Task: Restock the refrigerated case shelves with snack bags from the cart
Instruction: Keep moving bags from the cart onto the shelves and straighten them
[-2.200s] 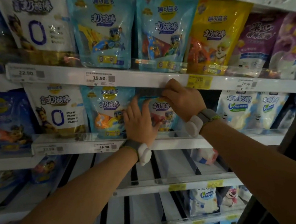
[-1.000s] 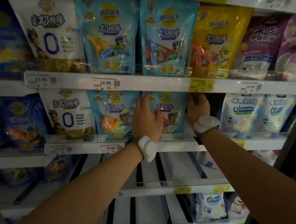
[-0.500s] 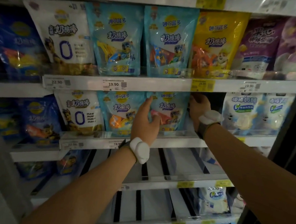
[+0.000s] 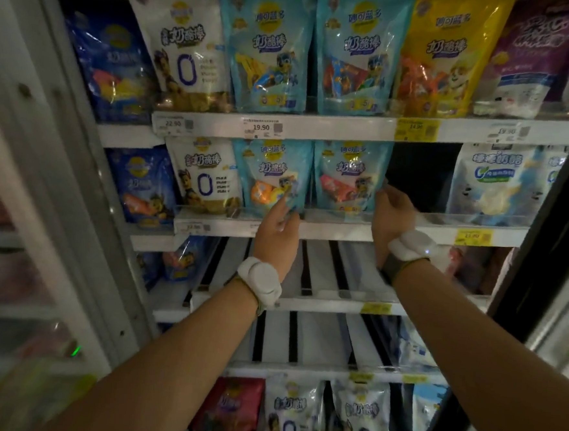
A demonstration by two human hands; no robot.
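Second shelf [image 4: 339, 229]: light-blue bag [image 4: 350, 176] upright, front outward, right hand [image 4: 393, 211] at edge.

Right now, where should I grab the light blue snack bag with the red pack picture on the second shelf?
Pinch the light blue snack bag by its free right edge, coming from the dark empty slot; it stands upright behind a clear lip.

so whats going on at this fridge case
A person is facing up snack bags on the second shelf of a refrigerated case. The left hand rests by the bottom of one light blue bag, and the right hand touches the right edge of the neighbouring light blue bag. Right of that bag is a dark empty slot. The slatted shelf below is mostly bare.
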